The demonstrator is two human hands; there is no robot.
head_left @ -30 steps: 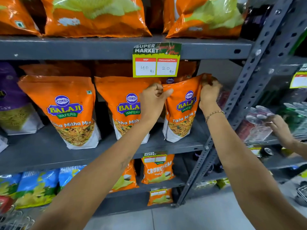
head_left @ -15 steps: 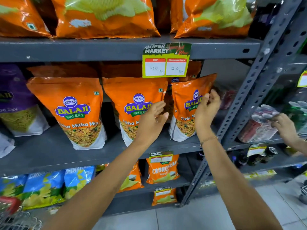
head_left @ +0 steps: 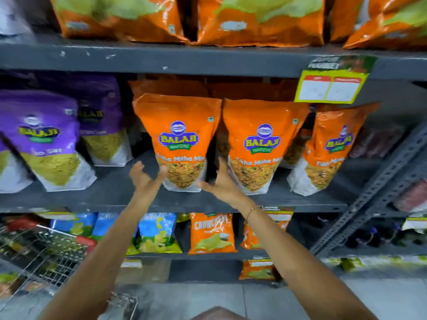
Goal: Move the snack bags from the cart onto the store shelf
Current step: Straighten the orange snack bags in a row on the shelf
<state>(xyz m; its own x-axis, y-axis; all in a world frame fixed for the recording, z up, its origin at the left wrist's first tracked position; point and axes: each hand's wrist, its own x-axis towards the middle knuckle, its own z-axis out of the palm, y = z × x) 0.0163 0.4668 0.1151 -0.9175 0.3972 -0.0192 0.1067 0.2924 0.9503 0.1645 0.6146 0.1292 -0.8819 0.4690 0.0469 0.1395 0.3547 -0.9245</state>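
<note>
Three orange Balaji Tikha Mitha Mix bags stand upright on the grey middle shelf (head_left: pixel 115 192): a left bag (head_left: pixel 178 139), a middle bag (head_left: pixel 261 144) and a right bag (head_left: pixel 332 144). My left hand (head_left: pixel 146 177) is open, palm up, just left of the left bag's lower corner. My right hand (head_left: pixel 223 183) is open too, in the gap between the left and middle bags near their bases. Neither hand holds anything. The wire cart (head_left: pixel 41 252) with a red handle shows at the lower left.
Purple Balaji bags (head_left: pixel 48 139) stand at the shelf's left. Orange chip bags (head_left: pixel 258 19) fill the shelf above, where a yellow price tag (head_left: pixel 330 85) hangs. Blue bags (head_left: pixel 159 232) and orange Crunchex bags (head_left: pixel 211 232) sit below. A perforated grey upright (head_left: pixel 379 190) slants at right.
Both hands let go of the rightmost orange bag, dropped down and swung left to the leftmost orange bag. The view swung left, and the other person's hand left the frame.
</note>
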